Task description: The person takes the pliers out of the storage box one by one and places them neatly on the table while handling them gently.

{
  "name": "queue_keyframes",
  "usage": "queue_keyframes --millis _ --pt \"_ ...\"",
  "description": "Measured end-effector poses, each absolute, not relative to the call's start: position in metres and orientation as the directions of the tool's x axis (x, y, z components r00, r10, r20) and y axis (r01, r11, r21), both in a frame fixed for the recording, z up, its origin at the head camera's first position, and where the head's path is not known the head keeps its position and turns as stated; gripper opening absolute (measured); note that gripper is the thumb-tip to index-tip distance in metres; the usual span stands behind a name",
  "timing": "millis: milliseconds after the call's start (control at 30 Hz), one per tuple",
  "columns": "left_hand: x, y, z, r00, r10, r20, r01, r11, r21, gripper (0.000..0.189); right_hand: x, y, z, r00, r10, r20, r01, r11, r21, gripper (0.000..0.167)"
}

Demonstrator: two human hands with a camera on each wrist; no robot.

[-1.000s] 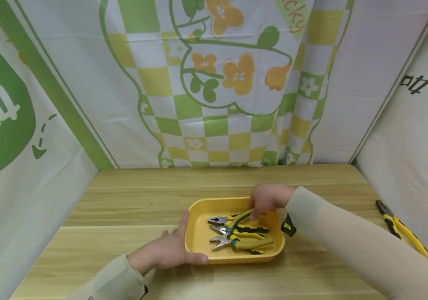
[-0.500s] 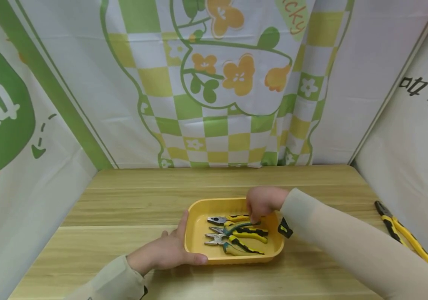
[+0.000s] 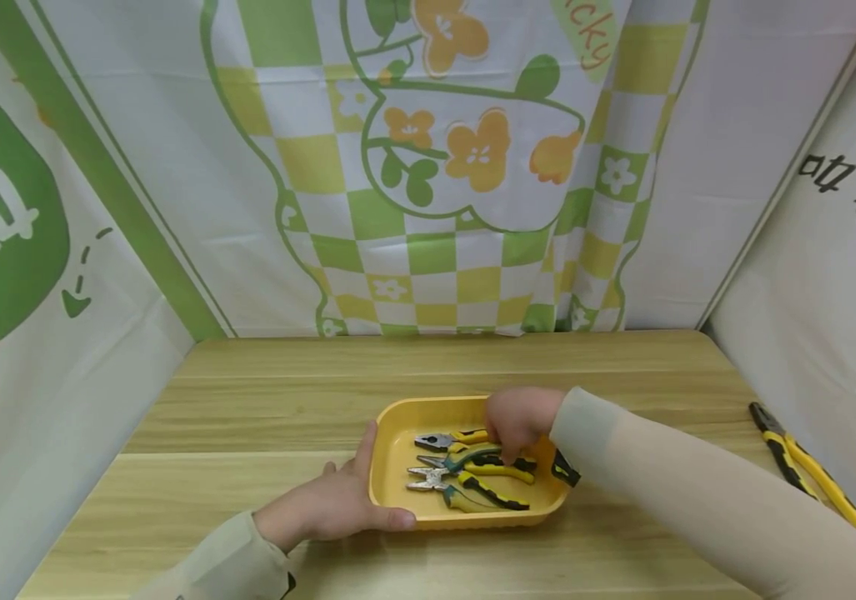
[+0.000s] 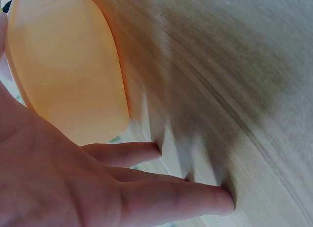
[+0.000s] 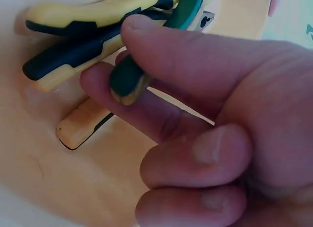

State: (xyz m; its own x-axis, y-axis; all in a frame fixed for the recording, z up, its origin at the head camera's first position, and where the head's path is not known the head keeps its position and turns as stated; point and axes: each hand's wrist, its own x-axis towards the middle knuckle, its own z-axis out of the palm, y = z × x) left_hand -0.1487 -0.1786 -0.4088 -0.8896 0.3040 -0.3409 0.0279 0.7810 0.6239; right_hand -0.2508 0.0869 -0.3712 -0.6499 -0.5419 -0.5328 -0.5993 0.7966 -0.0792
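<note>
A yellow plastic tray (image 3: pixel 473 520) holds several pliers. My left hand (image 3: pixel 337 502) spans its left end, thumb against the front rim; the left wrist view shows straight fingers (image 4: pixel 181 197) reaching down to the tabletop beside the tray wall. Inside the tray, my right hand (image 3: pixel 521 419) pinches one handle of green-handled pliers (image 3: pixel 431 478) between thumb and index finger, near the green handle tip (image 5: pixel 128 79). Their metal jaws point left, over the tray floor. Yellow-and-black pliers (image 3: pixel 437 442) lie behind and beside them, with handles (image 5: pixel 73 56) close to my fingertips.
Another pair of yellow-and-black pliers (image 3: pixel 806 462) lies at the table's right edge. The wooden table (image 3: pixel 262 417) runs back to a patterned cloth curtain (image 3: pixel 435 250), and white cloth walls (image 3: pixel 818 317) rise on both sides.
My right hand has moved left and toward me, and the green-handled pliers have shifted left and settled lower among the others. The left hand and the tray have stayed put.
</note>
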Motion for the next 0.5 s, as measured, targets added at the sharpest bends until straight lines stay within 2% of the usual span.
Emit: queue_keyframes --millis 67,233,500 --pt "-0.149 -0.179 -0.409 -0.89 0.305 -0.338 0.032 0.783 0.622 0.145 -0.25 0.086 -0.371 -0.638 -0.557 -0.531 -0.627 0.776 -0.061 0.038" --pt "-0.149 -0.178 -0.41 -0.891 0.31 -0.332 0.04 0.781 0.623 0.145 -0.246 0.082 -0.369 -0.62 -0.576 -0.533 -0.674 0.738 -0.014 0.028" --pt "-0.149 -0.178 -0.409 -0.886 0.319 -0.336 0.036 0.77 0.637 0.145 -0.239 0.079 -0.369 -0.667 -0.584 -0.462 -0.682 0.728 0.065 0.034"
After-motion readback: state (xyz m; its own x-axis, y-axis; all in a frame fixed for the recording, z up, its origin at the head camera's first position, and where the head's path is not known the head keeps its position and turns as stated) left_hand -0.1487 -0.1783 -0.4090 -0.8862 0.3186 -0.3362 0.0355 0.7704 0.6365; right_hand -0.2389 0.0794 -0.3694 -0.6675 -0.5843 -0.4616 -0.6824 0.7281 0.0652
